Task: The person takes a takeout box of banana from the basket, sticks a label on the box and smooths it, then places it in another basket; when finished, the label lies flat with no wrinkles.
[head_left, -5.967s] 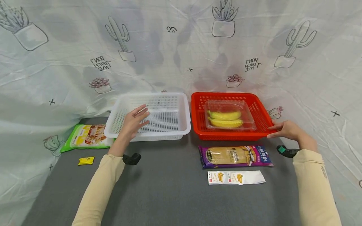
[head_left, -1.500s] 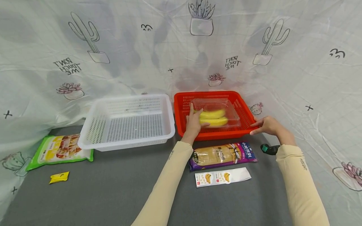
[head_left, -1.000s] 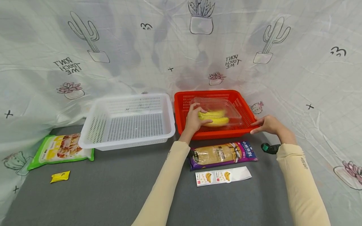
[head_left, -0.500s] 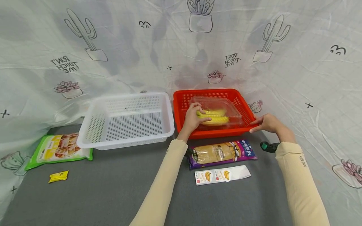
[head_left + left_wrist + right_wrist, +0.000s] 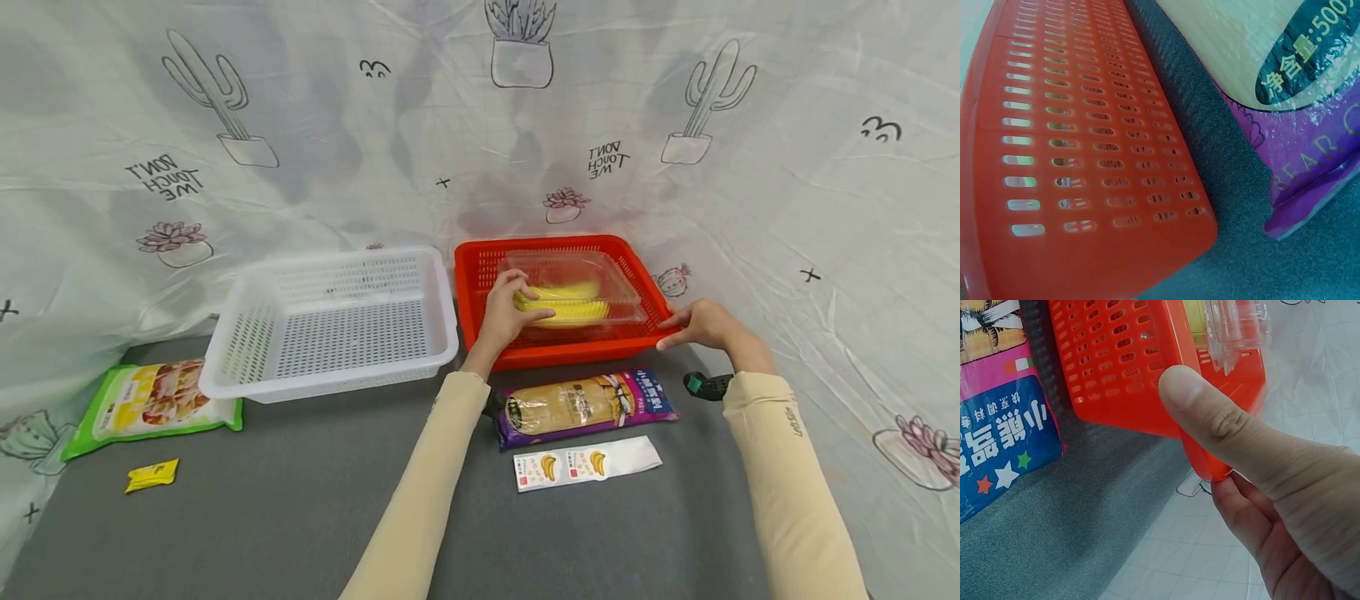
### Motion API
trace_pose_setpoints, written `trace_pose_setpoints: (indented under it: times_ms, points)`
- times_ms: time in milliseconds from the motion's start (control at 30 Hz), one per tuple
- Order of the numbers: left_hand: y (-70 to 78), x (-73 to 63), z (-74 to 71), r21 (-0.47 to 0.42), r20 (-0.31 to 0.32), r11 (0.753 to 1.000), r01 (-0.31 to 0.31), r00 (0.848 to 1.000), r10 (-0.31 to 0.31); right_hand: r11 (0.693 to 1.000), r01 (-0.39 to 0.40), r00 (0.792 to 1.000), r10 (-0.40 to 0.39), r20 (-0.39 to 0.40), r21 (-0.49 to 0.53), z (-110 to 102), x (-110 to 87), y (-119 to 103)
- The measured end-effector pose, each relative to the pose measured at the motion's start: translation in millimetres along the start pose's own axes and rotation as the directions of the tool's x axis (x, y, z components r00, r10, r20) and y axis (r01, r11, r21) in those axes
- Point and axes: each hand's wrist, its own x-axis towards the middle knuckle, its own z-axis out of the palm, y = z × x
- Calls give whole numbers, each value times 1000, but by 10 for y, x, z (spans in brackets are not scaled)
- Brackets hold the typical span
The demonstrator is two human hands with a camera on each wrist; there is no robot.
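Observation:
In the head view, a clear plastic box (image 5: pixel 619 292) with yellow bananas (image 5: pixel 576 312) inside is within the red basket (image 5: pixel 551 357). My left hand (image 5: pixel 506 311) grips the box's left end with curled fingers and thumb. My right hand (image 5: pixel 705 325) pinches the basket's front right corner; the right wrist view shows the thumb (image 5: pixel 1222 415) over the rim and fingers below. Out of sight in the left wrist view is the left hand; the basket's slotted wall (image 5: pixel 1097 156) fills much of it.
Left of the red basket stands a white basket (image 5: pixel 330 387). A purple pasta packet (image 5: pixel 585 407) and a strip of banana stickers (image 5: pixel 588 463) lie in front. Farther left are a green food bag (image 5: pixel 153 402) and a small yellow packet (image 5: pixel 152 476), on a grey tabletop (image 5: pixel 300 500).
From above the white basket, my left hand has moved right into the red basket and taken hold of the banana box, which now sits slightly higher. My right hand keeps its grip on the rim.

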Motion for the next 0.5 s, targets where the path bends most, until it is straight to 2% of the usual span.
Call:
trace_pose_setpoints:
  times_ms: [500]
  points:
    - [133, -76, -171, 5, -27, 1000, -5, 1000, 5, 1000, -11, 1000, 11, 11, -3, -6, -20, -39]
